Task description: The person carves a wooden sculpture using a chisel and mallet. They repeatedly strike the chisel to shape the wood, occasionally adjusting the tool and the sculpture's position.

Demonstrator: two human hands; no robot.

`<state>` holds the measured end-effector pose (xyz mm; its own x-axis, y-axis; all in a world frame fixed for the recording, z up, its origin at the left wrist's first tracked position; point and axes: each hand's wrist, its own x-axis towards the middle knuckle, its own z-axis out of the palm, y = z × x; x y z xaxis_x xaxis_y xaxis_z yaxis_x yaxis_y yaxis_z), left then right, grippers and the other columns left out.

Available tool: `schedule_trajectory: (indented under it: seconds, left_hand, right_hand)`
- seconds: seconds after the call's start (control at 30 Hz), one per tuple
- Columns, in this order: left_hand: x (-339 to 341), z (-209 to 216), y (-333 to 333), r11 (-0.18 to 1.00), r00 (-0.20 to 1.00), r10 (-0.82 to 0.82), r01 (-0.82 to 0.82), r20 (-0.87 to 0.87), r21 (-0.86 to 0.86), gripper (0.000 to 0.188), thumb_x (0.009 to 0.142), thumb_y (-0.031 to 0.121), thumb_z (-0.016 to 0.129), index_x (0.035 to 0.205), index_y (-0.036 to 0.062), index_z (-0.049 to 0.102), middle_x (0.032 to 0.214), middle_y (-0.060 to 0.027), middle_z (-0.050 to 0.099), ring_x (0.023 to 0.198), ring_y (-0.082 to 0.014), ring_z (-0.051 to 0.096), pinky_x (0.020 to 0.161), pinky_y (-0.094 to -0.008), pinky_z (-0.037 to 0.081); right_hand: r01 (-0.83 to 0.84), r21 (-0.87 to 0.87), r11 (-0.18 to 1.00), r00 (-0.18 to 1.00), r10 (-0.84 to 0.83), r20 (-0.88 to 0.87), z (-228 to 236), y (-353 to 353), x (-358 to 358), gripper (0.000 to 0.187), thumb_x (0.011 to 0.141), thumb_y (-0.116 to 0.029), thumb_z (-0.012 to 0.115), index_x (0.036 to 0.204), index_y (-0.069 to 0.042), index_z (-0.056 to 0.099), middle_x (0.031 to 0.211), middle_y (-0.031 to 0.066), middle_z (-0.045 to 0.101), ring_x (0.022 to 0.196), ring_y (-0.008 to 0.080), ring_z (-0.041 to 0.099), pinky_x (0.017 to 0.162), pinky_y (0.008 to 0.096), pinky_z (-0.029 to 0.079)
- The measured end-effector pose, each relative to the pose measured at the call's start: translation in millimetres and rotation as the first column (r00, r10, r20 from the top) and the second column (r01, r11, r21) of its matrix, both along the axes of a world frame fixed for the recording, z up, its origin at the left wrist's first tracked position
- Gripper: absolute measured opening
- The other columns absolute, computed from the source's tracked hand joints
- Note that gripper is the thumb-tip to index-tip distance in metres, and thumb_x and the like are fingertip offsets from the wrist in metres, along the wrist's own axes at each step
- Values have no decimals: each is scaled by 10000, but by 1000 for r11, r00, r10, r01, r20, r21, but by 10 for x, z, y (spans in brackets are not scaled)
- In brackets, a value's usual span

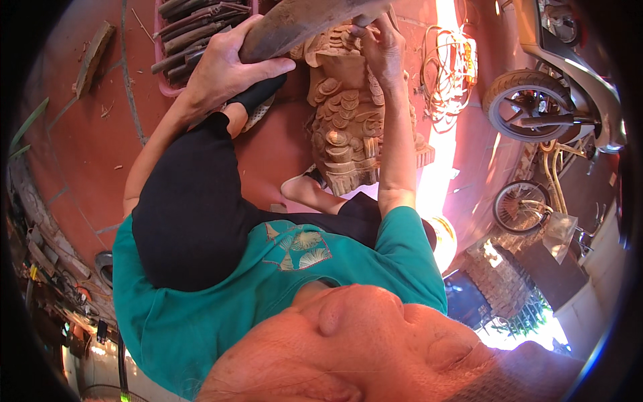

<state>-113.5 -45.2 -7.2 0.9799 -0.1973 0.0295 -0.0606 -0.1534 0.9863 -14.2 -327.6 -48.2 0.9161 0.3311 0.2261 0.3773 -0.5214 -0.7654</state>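
My left hand (231, 65) is wrapped round the near end of a thick, greyish-brown wooden club (301, 25), its thumb stretched out underneath. The club slants up to the right and leaves the picture at the top. My right hand (384, 50) is closed close to the club's far part, with its fingertips pressed together. Something small and dark shows at those fingertips, but its kind cannot be made out. Below both hands a carved wooden block (343, 114) with rounded coin-like reliefs stands on the floor, in front of my bent legs.
A pink plastic basket (165, 86) full of dark-handled tools (194, 33) stands at the upper left. A wood offcut (94, 60) lies left of it on red tiles. Coiled orange cable (445, 87) lies to the right, before a parked motorbike (529, 100) and a bicycle (521, 208).
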Motion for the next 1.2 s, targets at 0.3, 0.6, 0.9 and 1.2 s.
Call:
schedule_trajectory:
  seconds: [0.3, 0.6, 0.9, 1.2]
  left_hand:
    - [76, 70, 26, 978, 997, -58, 67, -46, 199, 493, 872, 268, 825, 1257, 41, 616, 999, -97, 740, 927, -149, 689, 858, -326, 527]
    - [138, 26, -15, 941, 997, -62, 71, -37, 330, 463, 887, 232, 816, 1244, 21, 612, 878, -33, 680, 752, -101, 631, 711, -288, 522]
    - [131, -232, 78, 977, 990, 67, -91, 125, 195, 468, 882, 220, 812, 1262, 28, 618, 911, -3, 661, 753, -45, 599, 633, -206, 472]
    - [71, -90, -10, 997, 999, -5, 8, -34, 78, 481, 884, 216, 815, 1286, 44, 615, 984, -29, 710, 866, -47, 634, 694, -208, 512]
  right_hand:
    - [-4, 58, 998, 998, 7, -59, -29, -75, 47, 226, 923, -42, 729, 1138, -48, 661, 991, 105, 771, 882, 222, 762, 757, 333, 588]
    - [23, 119, 993, 1000, -23, 2, -115, -192, 52, 228, 925, 14, 706, 1143, -36, 660, 1034, 94, 753, 950, 161, 725, 838, 312, 581]
    - [37, 385, 922, 992, 13, -127, -19, -291, 3, 339, 964, 2, 678, 1282, -11, 560, 1171, 123, 721, 1093, 187, 688, 955, 314, 558]
    - [47, 139, 989, 996, -37, -76, 122, -193, 47, 358, 954, 46, 631, 1303, -14, 587, 1112, 89, 705, 989, 203, 705, 857, 354, 584]
